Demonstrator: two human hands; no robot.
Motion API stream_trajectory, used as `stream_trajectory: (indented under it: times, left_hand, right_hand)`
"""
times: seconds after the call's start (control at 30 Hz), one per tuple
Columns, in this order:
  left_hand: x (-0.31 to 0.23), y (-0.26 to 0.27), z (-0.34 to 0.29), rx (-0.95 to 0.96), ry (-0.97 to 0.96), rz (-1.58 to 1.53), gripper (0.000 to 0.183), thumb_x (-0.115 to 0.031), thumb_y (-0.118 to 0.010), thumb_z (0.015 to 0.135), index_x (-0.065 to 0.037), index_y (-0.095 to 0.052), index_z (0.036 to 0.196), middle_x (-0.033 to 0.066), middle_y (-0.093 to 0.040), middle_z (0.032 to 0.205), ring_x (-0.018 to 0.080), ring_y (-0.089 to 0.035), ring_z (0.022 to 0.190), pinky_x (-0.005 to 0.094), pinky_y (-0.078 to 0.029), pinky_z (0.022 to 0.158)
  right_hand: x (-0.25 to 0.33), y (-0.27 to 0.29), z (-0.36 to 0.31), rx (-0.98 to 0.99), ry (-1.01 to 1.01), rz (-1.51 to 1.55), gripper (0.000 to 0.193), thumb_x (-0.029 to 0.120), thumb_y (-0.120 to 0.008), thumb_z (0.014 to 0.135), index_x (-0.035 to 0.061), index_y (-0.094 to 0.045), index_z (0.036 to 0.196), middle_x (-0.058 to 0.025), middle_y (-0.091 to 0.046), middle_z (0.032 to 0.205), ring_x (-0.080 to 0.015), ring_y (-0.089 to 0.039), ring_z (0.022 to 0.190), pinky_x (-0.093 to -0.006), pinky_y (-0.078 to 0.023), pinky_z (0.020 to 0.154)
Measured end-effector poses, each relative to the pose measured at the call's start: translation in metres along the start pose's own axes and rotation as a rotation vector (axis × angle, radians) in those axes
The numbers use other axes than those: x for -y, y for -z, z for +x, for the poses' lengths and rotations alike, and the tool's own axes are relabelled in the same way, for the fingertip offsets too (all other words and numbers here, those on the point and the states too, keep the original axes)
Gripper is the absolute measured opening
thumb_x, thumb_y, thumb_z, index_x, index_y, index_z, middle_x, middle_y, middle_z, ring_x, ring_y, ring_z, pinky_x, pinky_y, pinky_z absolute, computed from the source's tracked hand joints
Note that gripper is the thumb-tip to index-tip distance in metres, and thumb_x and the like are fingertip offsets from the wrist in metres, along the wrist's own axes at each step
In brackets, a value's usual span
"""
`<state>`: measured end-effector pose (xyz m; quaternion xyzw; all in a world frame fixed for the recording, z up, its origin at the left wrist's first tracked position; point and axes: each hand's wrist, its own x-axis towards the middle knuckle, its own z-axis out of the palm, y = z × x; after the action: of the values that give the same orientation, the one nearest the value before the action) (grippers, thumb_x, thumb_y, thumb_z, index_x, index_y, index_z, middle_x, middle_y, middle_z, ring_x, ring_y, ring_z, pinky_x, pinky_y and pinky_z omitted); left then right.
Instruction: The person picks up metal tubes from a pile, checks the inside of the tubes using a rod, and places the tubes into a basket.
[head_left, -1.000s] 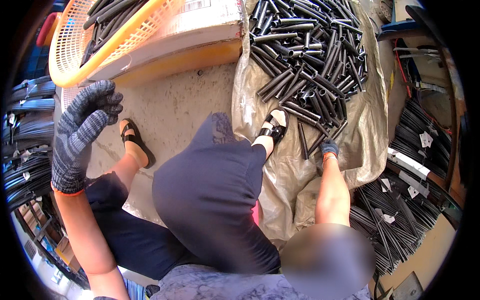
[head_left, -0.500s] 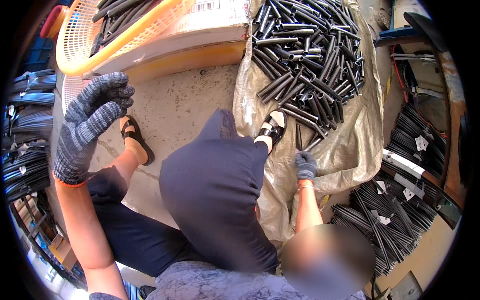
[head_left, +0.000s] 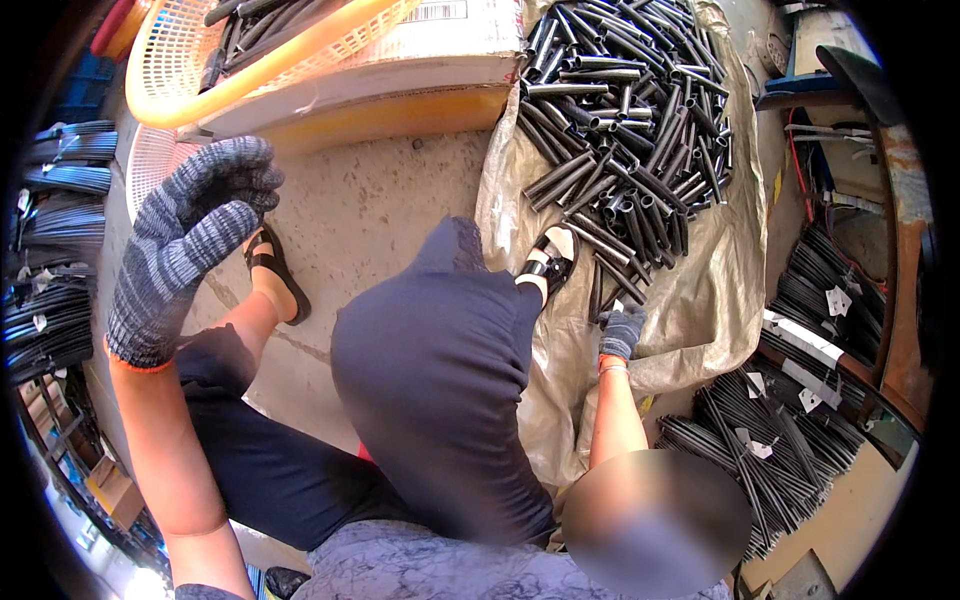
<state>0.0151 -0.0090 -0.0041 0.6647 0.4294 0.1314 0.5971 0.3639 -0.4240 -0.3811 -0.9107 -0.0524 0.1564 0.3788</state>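
Observation:
My left hand (head_left: 190,245), in a grey striped knit glove with an orange cuff, is raised at the left below the orange basket. Its fingers are bent, the thumb stands apart, and nothing shows between them. My right hand (head_left: 622,332), in a matching glove, is low over the tan woven sheet (head_left: 700,310). Its fingers are curled at the near edge of a heap of short black tubes (head_left: 640,130). A loose black tube (head_left: 620,278) lies just beyond the fingertips. A small pale spot shows there; what the fingers hold is hidden.
An orange plastic basket (head_left: 170,112) with longer black pieces stands at the upper left beside a cardboard box (head_left: 400,85). Bundles of thin black rods with white tags lie at the left (head_left: 60,240) and right (head_left: 770,450). My sandalled foot (head_left: 548,262) is by the sheet's left edge.
The whole view has shifted slightly. My right hand has turned a little and stays by the tubes' near edge. My left hand keeps its raised, bent-fingered pose.

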Motion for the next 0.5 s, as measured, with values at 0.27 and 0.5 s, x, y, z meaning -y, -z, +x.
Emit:
stream_trajectory:
  times: [0.27, 0.5]
  left_hand:
    - [0.002, -0.003, -0.003, 0.012, 0.020, 0.024, 0.045, -0.009, -0.065, 0.086, 0.001, -0.052, 0.128, 0.0094, -0.061, 0.117, 0.0182, -0.058, 0.107, 0.0309, -0.046, 0.094]
    - [0.003, -0.006, 0.002, 0.050, 0.046, 0.018, 0.046, -0.008, -0.065, 0.086, 0.001, -0.052, 0.129, 0.0093, -0.061, 0.117, 0.0181, -0.058, 0.107, 0.0310, -0.046, 0.095]
  right_hand:
    - [0.021, -0.002, 0.020, -0.163, 0.092, -0.295, 0.049, 0.021, -0.065, 0.083, -0.0018, -0.052, 0.124, -0.0214, -0.058, 0.115, -0.0300, -0.053, 0.108, -0.0344, -0.038, 0.098]
    - [0.042, -0.034, -0.003, 0.122, -0.060, -0.772, 0.116, 0.032, -0.085, 0.059, -0.0052, -0.016, 0.146, -0.0263, -0.022, 0.151, -0.0359, -0.020, 0.142, -0.0352, -0.020, 0.116]
